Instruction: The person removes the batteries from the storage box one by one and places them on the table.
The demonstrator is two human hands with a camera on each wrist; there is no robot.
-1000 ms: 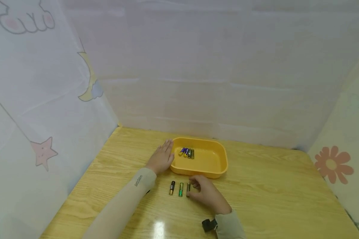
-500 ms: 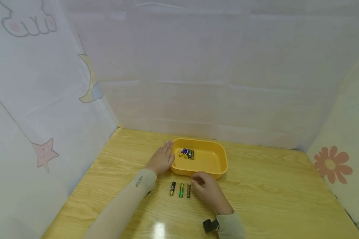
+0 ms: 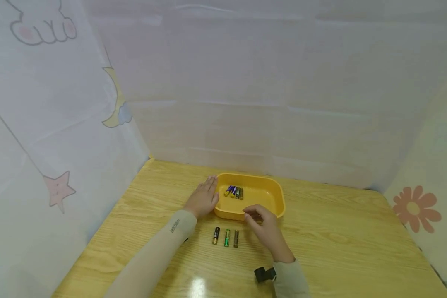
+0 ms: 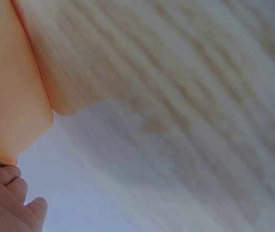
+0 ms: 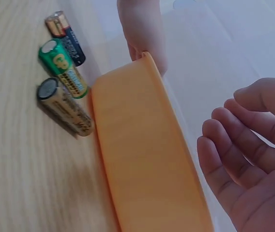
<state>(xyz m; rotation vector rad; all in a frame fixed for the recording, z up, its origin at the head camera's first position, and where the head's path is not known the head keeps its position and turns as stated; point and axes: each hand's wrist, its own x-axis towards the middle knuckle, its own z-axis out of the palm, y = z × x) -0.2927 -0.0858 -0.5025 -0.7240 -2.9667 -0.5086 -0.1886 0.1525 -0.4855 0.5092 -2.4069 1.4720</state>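
My left hand [image 3: 202, 198] rests with extended fingers against the left end of a yellow plastic tray [image 3: 262, 198]; the left wrist view catches only its fingertips at the rim. Over the tray's near edge hovers my right hand [image 3: 265, 228], its fingers loosely bent, nothing between them in the right wrist view. In front of the tray, three batteries lie in a row on the table: a black-and-gold battery [image 3: 216, 236], a green battery [image 3: 227, 238] and a brownish-gold battery [image 3: 236, 239]. Inside the tray, purple-and-yellow batteries [image 3: 233, 191] lie beside a dark battery [image 3: 238, 193] and a gold-brown battery [image 3: 241, 193].
A wood-grain table [image 3: 339, 231] extends to both sides of the tray. Pale cloth [image 3: 216, 136] hangs behind it, and printed cloth with a star [image 3: 59, 189] and a flower [image 3: 413, 208] hangs at the sides. A black strap [image 3: 264, 274] sits by the right cuff.
My right hand has moved away from the brownish-gold battery, up and to the right, to the tray's near edge. The batteries stay in place, and my left hand stays on the tray.
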